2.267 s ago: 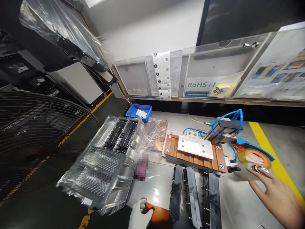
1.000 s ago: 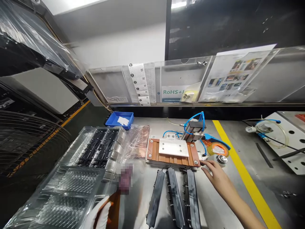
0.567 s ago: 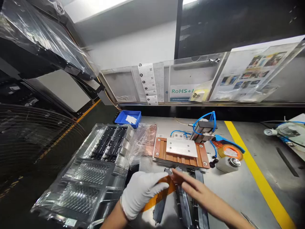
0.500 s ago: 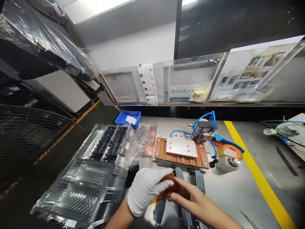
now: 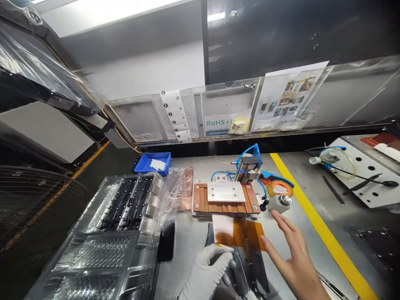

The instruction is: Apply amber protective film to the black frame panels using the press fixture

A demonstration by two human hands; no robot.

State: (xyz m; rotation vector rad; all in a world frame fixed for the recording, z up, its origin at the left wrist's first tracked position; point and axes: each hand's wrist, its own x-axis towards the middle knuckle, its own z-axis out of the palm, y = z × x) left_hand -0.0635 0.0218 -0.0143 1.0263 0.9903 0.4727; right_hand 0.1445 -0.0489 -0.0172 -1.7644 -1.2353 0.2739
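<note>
Amber film sheet [image 5: 239, 233] w/ white backing is lying flat on the black strips [image 5: 250, 266], just in front of the copper fixture [image 5: 225, 199]. Gloved left hand [image 5: 206, 277] is pinching its near edge. Bare right hand [image 5: 292, 254] is hovering beside it, fingers spread, holding nothing. Clear trays [image 5: 103, 246] are sitting to the left.

left hand [image 5: 208, 273] in white glove, low centre of view, fingers curled, fingertips pinched shut near the upper edge of the glove. right hand [image 5: 292, 254] bare, entering from lower right, palm down, fingers spread and extended forward and to the left, nothing gripped. bare right forearm trailing off toward the lower right corner. hands near each other, not touching.
</note>
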